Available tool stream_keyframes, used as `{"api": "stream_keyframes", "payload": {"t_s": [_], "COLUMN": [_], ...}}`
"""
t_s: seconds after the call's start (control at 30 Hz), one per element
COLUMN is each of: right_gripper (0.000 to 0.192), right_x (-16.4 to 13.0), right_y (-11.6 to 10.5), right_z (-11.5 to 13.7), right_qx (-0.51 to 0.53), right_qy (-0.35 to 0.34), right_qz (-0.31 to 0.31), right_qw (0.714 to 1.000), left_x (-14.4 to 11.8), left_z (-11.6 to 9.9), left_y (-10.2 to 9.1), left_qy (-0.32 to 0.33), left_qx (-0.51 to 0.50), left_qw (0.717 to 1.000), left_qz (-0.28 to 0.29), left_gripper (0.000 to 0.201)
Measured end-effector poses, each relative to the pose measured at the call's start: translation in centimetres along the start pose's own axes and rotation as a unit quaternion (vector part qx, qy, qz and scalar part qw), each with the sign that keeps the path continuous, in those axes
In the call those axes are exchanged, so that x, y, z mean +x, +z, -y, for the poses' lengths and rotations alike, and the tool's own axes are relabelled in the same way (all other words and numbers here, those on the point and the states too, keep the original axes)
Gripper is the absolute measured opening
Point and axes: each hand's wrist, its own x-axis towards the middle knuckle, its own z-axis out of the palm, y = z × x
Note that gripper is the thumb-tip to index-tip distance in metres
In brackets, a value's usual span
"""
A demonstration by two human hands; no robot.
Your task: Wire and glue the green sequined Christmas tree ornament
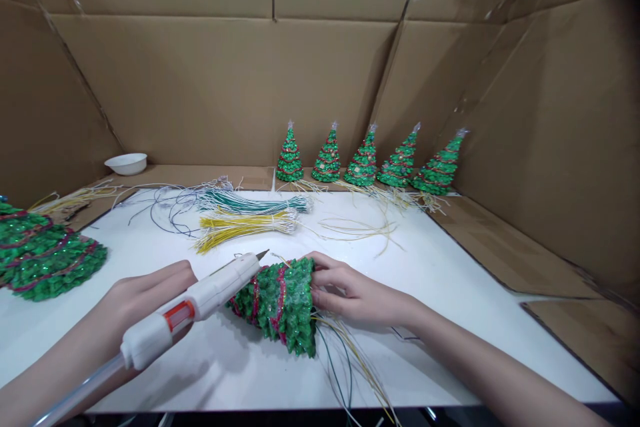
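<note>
My left hand (150, 290) is wrapped around a white hot glue gun (220, 285) with an orange-red window; a clear glue stick (83, 387) comes out of its back end. The gun's metal nozzle points up and right, just above a green miniature Christmas tree (295, 310) with red and glittery garland. This tree lies on its side, its top to the left and partly behind the gun. My right hand (345, 287) grips it at the base, some fingers hidden at the underside. Thin yellow, white and green wires (350, 360) trail from the base toward the table's front edge.
Bundles of green wires (250, 201) and yellow wires (245, 223) lie mid-table. Several finished-looking trees (361, 163) with star tops stand along the back. A larger tree (50, 253) is at the left, a white bowl (127, 164) at back left. Cardboard walls (210, 87) surround the table.
</note>
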Motion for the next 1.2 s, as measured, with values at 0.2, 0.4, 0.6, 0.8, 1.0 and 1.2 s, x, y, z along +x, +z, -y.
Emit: {"api": "stream_keyframes", "payload": {"t_s": [0.2, 0.4, 0.6, 0.8, 1.0, 1.2], "right_gripper": [0.028, 0.029, 0.029, 0.028, 0.027, 0.027], "right_x": [0.0, 0.1, 0.0, 0.0, 0.0, 0.0], "right_y": [0.0, 0.0, -0.1, -0.1, -0.1, -0.1], "right_z": [0.0, 0.1, 0.2, 0.3, 0.4, 0.4], "right_qx": [-0.006, -0.003, -0.012, -0.014, -0.020, -0.020], "right_qy": [0.002, 0.006, 0.004, 0.007, 0.008, 0.012], "right_qz": [0.000, -0.003, 0.001, 0.001, 0.007, 0.007], "right_qw": [1.000, 1.000, 1.000, 1.000, 1.000, 1.000], "left_x": [-0.2, -0.3, -0.2, -0.3, -0.4, -0.7], "left_z": [-0.1, -0.8, -1.7, -1.3, -1.1, -0.6], "left_y": [0.2, 0.5, 0.4, 0.3, 0.2, 0.3], "left_qy": [-0.022, -0.061, -0.093, -0.100, -0.115, -0.136], "left_qx": [0.003, -0.022, -0.030, -0.041, -0.053, -0.059], "left_qw": [0.999, 0.998, 0.995, 0.994, 0.991, 0.986], "left_qz": [0.025, 0.003, -0.025, -0.023, -0.050, -0.073], "left_gripper": [0.022, 0.027, 0.030, 0.026, 0.022, 0.025]}}
